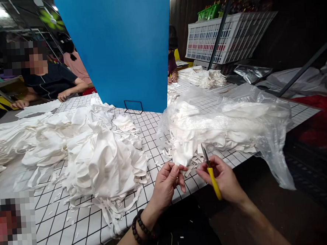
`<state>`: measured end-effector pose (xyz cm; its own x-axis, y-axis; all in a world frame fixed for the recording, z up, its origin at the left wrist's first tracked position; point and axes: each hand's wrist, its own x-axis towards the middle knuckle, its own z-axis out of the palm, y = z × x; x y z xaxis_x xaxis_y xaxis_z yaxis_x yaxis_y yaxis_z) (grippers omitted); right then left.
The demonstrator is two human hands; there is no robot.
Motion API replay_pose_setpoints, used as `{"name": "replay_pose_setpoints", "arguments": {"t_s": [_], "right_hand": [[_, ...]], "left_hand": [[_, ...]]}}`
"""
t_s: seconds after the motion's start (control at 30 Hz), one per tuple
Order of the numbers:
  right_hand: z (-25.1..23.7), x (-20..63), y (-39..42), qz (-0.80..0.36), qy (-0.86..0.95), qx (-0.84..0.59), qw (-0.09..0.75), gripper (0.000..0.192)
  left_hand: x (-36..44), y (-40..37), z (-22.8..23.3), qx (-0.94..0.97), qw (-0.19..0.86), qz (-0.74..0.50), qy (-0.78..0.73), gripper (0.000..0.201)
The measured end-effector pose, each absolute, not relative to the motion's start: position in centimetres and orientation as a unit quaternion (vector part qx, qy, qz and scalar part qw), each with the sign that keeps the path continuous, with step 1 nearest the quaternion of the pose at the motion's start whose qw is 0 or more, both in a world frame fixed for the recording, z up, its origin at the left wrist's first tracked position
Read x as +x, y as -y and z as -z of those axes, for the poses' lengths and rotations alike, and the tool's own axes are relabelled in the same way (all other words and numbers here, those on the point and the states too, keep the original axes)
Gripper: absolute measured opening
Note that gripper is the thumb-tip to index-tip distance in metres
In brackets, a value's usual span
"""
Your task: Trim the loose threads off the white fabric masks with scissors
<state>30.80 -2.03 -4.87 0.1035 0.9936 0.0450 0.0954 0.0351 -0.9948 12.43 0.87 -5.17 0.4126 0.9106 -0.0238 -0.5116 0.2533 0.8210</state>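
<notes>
Gridded table (pixel 75 224): two fabric heaps (pixel 99 156), one pair of snips (pixel 211 171), two hands (pixel 167 181).

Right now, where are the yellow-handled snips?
In the head view, the yellow-handled snips are in the right hand at the table's near edge, blades pointing up toward the plastic bag.

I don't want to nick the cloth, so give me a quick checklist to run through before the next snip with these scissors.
1. Scissors held firm in the right hand: ok, fingers wrapped round the yellow handle.
2. Blades pointing away from the left hand: ok, they point up toward the bag.
3. White cloth piece pinched in the left hand: ok.
4. Cloth between the blades: not ok, the blades sit beside it.
5. Blades open: cannot tell, too small.
6. Plastic bag away from the blades: not ok, its contents lie right behind the tips.
</notes>
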Motion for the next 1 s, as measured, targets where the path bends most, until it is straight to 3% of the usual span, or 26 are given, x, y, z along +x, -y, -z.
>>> {"name": "replay_pose_setpoints", "arguments": {"t_s": [0.13, 0.27, 0.5, 1.0], "right_hand": [[2.2, 32.3, 3.0, -0.321, 0.651, -0.61, 0.317, 0.04], [1.3, 31.6, 3.2, -0.229, 0.696, -0.642, 0.226, 0.038], [1.0, 30.6, 3.2, -0.203, 0.709, -0.643, 0.207, 0.032], [1.3, 30.3, 3.0, -0.158, 0.717, -0.654, 0.181, 0.027]], "left_hand": [[12.4, -0.9, 5.2, 0.451, 0.683, -0.489, -0.302, 0.023], [12.1, -0.5, 5.5, 0.524, 0.626, -0.479, -0.322, 0.019], [11.8, -0.2, 5.5, 0.598, 0.575, -0.451, -0.329, 0.017], [11.3, -0.3, 5.4, 0.608, 0.579, -0.432, -0.329, 0.023]]}}
